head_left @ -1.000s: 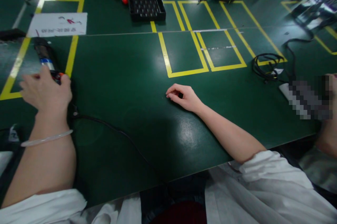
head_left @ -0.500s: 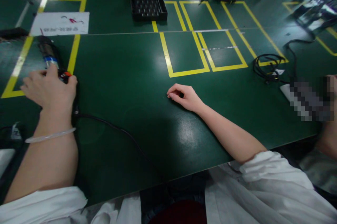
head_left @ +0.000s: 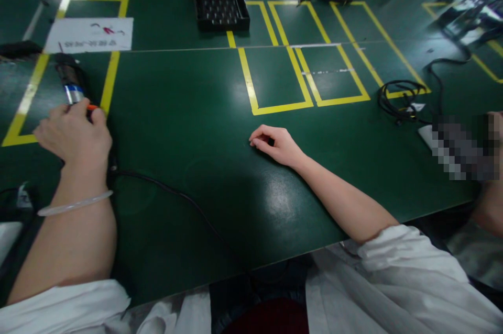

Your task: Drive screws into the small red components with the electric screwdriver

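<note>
At the left, my left hand [head_left: 76, 132] is closed over a corded electric screwdriver [head_left: 72, 82] that lies on the green table [head_left: 176, 119]. The tool has a dark front end, a blue and silver band and an orange part by my thumb. Much of its body is hidden under my palm, and its black cord [head_left: 168, 187] runs across to the front edge. My right hand [head_left: 277, 144] rests on the tabletop near the middle, fingers curled and thumb drawn in, with nothing visible in it.
Yellow tape outlines [head_left: 281, 110] mark the table. A white paper sign [head_left: 90, 35] lies beyond the screwdriver. A black tray [head_left: 223, 22] is at the back by a co-worker's hands. A coiled black cable [head_left: 401, 101] lies at right, near another person's arm.
My left thumb and fingers have shifted slightly on the screwdriver, the thumb moving left and down. The co-worker's hands at the tray have drawn back. My right hand has stayed still.
</note>
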Available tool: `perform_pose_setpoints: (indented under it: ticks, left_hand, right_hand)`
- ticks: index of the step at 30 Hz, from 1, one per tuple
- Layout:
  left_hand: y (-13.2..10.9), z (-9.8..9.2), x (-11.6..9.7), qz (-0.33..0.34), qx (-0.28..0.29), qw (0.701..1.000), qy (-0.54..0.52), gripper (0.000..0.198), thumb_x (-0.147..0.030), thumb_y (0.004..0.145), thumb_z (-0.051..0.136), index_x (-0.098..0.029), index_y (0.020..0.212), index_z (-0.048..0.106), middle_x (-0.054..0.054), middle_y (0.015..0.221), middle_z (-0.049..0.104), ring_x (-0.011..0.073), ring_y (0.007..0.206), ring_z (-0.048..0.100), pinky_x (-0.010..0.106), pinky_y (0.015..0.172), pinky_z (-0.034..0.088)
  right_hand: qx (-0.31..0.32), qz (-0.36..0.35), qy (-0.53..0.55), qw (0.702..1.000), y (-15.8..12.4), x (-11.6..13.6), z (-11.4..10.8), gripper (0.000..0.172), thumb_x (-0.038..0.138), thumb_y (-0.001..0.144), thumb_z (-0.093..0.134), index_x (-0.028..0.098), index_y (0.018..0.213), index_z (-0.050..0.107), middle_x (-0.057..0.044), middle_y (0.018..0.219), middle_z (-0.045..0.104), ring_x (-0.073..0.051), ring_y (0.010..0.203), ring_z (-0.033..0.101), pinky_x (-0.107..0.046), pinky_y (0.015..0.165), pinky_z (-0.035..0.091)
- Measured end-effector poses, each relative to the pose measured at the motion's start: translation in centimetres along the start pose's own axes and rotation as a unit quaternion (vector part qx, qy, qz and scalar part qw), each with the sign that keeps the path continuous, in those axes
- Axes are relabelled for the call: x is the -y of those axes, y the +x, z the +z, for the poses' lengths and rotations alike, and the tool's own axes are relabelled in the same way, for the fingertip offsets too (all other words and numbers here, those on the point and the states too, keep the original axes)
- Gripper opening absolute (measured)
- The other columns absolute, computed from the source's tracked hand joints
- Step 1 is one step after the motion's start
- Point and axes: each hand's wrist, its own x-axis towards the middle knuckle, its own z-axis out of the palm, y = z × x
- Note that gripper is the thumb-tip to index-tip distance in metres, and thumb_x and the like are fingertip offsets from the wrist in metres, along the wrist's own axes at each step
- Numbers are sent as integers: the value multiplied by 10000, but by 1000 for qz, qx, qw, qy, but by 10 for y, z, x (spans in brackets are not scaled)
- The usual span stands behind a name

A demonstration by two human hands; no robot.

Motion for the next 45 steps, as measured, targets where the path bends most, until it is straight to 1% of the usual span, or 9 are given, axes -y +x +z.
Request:
perform_pose_setpoints:
  ticks: [4, 9, 14, 18, 22, 28, 35, 39, 45]
  left_hand:
    - [2, 0, -2, 1, -33, 999, -1, 663, -546, 1024, 282, -99, 1428, 560, 120, 1519, 502, 393, 1347, 459, 517, 1063, 325]
    - [-3, -1, -27, 126, -28, 988, -84, 539, -409, 1053, 328, -102, 1436, 549, 97, 1338, 646, 248, 1232, 584, 400, 1104, 382]
    - [-41, 3, -86, 230, 139, 926, -264, 556, -423, 1039, 412, -107, 1479, 536, 59, 1001, 700, 182, 948, 655, 324, 962, 484]
    - [-91, 8, -129, 299, 334, 813, -371, 689, -399, 1032, 424, -92, 1631, 277, 40, 861, 649, 178, 816, 623, 338, 869, 495]
    - [-120, 13, -145, 339, 414, 739, -409, 739, -373, 1053, 397, -92, 1665, 93, 7, 793, 581, 166, 745, 574, 333, 813, 473]
    - [-120, 16, -146, 330, 432, 714, -442, 768, -363, 1058, 425, -123, 1672, 30, 4, 790, 584, 170, 750, 568, 356, 837, 467]
    - [-116, 22, -146, 193, 439, 687, -546, 686, -365, 1026, 482, -88, 1616, 267, 78, 942, 684, 205, 862, 669, 377, 866, 521]
    - [-115, 22, -146, 191, 421, 698, -546, 429, -404, 1004, 538, -97, 1303, 561, 72, 897, 697, 202, 847, 681, 360, 863, 535]
    - [-119, 19, -151, 174, 409, 711, -546, 293, -393, 907, 685, -145, 1038, 602, 58, 911, 700, 174, 825, 677, 329, 831, 544]
  right_hand:
    - [-1, 4, 0, 1000, 0, -1, 1, 139, 253, 947, 583, 155, 922, 679, -24, 828, 723, -116, 702, 607, -239, 672, 444]
    - [-3, 11, 2, 1000, 0, -3, 2, 138, 265, 943, 584, 164, 919, 675, -21, 821, 723, -120, 699, 610, -243, 673, 453]
    - [-2, 10, 4, 1000, 0, -3, 2, 133, 268, 943, 582, 167, 921, 666, -23, 829, 724, -120, 697, 611, -249, 677, 463]
    - [9, 7, 37, 999, -1, -3, 2, 165, 277, 945, 590, 173, 1063, 640, -23, 872, 725, -125, 747, 639, -258, 723, 489]
    - [49, -20, 95, 994, -2, -3, 4, 334, 317, 921, 659, 162, 1211, 602, -16, 896, 722, -116, 747, 633, -256, 731, 503]
    - [93, -38, 133, 986, -1, -2, 7, 232, 311, 932, 683, 159, 1105, 654, -24, 896, 740, -120, 760, 656, -259, 716, 500]
    - [61, 13, 174, 983, -2, -5, 9, 243, 343, 896, 734, 162, 1027, 637, -26, 884, 737, -121, 756, 665, -250, 687, 509]
    - [45, 7, 182, 982, -1, -7, 10, 246, 342, 889, 743, 174, 1030, 631, -20, 880, 731, -122, 762, 666, -246, 675, 502]
    - [51, 0, 185, 981, -1, -9, 12, 262, 323, 885, 741, 182, 1065, 613, -14, 890, 725, -114, 746, 650, -244, 675, 495]
